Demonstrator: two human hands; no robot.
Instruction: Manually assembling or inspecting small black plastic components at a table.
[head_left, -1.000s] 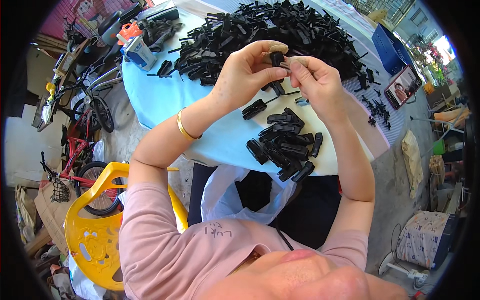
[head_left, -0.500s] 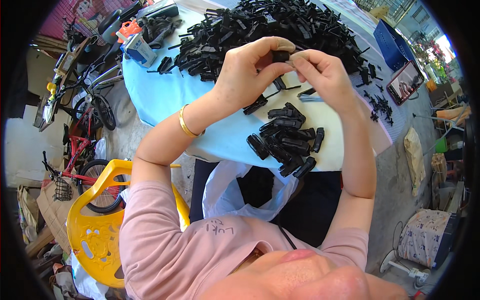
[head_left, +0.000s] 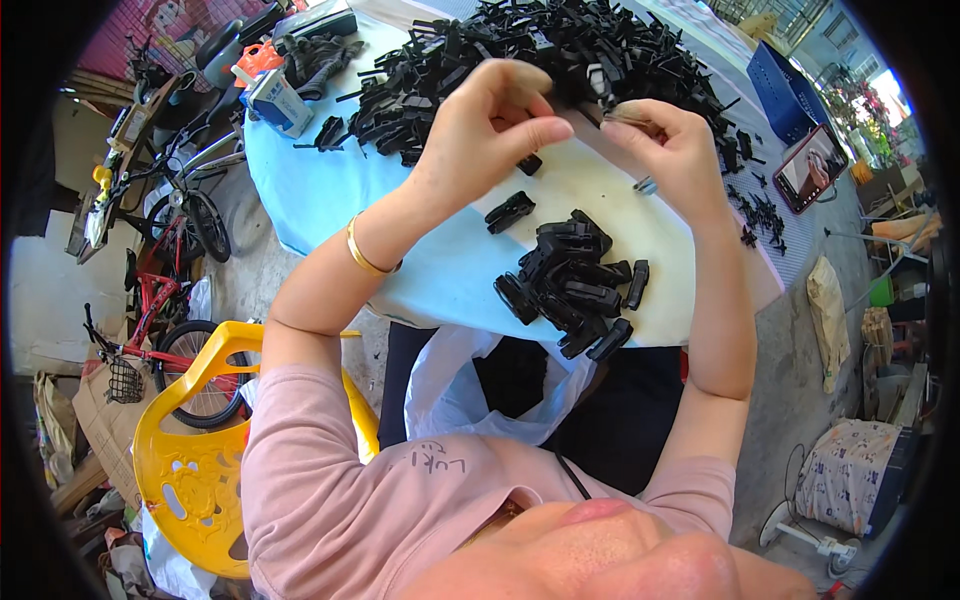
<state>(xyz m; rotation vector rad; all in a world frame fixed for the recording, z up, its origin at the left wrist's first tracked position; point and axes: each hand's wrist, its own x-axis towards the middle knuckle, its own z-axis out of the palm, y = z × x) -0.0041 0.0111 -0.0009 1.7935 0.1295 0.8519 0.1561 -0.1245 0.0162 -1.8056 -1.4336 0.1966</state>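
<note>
My left hand [head_left: 495, 125] hovers over the table with its thumb held apart from the curled fingers; nothing shows in it. My right hand [head_left: 665, 145] pinches a small black plastic part [head_left: 598, 82] between thumb and fingers, its top catching pale light. A short bluish piece [head_left: 645, 185] shows under the right palm; whether it is held or lies on the cloth I cannot tell. Closer to me lies a cluster of black plastic pieces [head_left: 575, 270], with a single black piece [head_left: 510, 212] to its left. A large heap of black plastic parts [head_left: 430, 85] fills the table's far side.
A phone [head_left: 810, 168] stands at the right beside scattered small black bits [head_left: 765, 215] and a blue basket [head_left: 785, 90]. A blue-white carton [head_left: 280, 103] stands far left. A white plastic bag [head_left: 440, 385] hangs open at my lap; a yellow chair [head_left: 190, 450] is at my left.
My hands have separated: the left has drawn back leftward and opened. The right has shifted slightly right with a small black part in its fingertips. A black piece now lies below my left thumb.
</note>
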